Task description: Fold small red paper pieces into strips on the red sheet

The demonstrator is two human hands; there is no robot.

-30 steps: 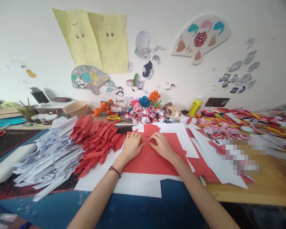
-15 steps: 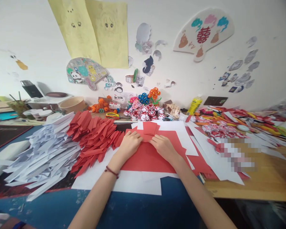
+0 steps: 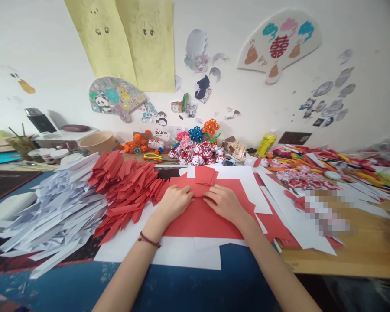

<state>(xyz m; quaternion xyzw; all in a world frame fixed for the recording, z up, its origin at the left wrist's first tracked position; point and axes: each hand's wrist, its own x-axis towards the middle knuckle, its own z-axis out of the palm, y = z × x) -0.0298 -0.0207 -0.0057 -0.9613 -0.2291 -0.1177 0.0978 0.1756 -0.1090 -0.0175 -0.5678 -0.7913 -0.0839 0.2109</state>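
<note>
I have the red paper strip (image 3: 199,191) mid-view, over a large red sheet (image 3: 201,223). The left hand (image 3: 177,201) pinches its nine-o'clock end, the right hand (image 3: 225,203) its three-o'clock end. Small red rectangles (image 3: 204,175) lie at twelve, folded red papers (image 3: 126,186) at nine.

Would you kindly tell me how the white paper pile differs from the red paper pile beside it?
The white paper pile lies farther left; the red paper pile sits nearer the left hand. The white paper pile covers more area and reaches closer to the front than the red paper pile. Both are loose heaps of many narrow pieces.
</note>
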